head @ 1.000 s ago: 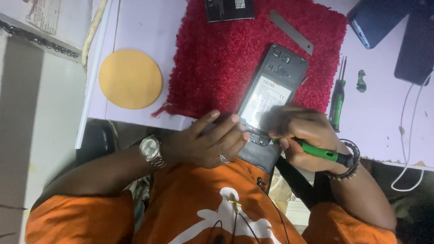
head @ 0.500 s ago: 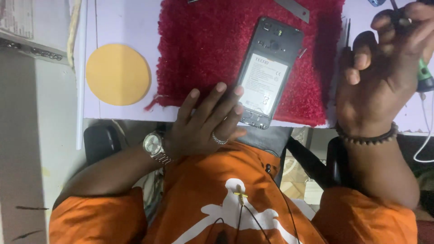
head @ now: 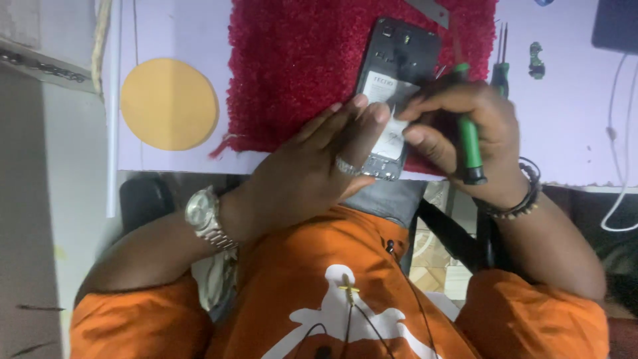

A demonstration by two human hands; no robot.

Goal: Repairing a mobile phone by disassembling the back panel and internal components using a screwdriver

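One phone [head: 399, 53] with its back cover off lies on one red mat [head: 292, 73], its near end at the table's edge. The left hand [head: 312, 176] rests flat, fingers extended, on the phone's lower part. The right hand [head: 465, 133] is closed around one green screwdriver [head: 469, 143], its tip toward the phone (exact contact hidden). One yellow disc [head: 169, 103] lies to the left; two more screwdrivers [head: 502, 56] lie right of the mat.

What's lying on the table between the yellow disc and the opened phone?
In the head view, only the red shaggy mat lies between the yellow disc and the opened phone, which rests on it.
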